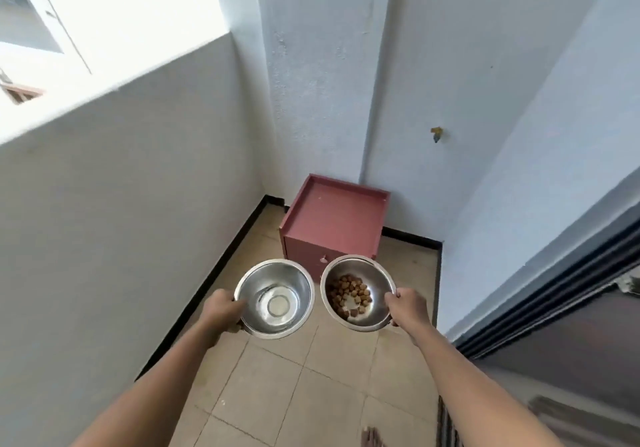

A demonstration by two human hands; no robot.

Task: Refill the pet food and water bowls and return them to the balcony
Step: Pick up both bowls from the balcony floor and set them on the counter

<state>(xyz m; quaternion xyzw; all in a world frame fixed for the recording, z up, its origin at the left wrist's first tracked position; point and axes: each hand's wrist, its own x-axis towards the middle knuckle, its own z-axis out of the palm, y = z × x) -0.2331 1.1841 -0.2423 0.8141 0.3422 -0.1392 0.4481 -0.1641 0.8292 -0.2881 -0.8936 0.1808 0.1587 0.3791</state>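
Observation:
I hold two round steel bowls side by side above the tiled balcony floor. The water bowl (294, 280) is on the left, with clear water low in its bottom, and my left hand (221, 311) grips its near left rim. On the right, the food bowl (377, 280) holds brown kibble pieces, and my right hand (410, 310) grips its right rim. Both bowls are roughly level and hang just in front of a pink wooden cabinet (334, 225) with a rimmed flat top.
The cabinet stands in the far corner against pale blue walls. A grey parapet wall (121, 221) runs along the left, and a dark sliding door track (554, 291) along the right. Beige floor tiles (294, 394) lie beneath my arms. A small tap (437, 134) sticks out of the back wall.

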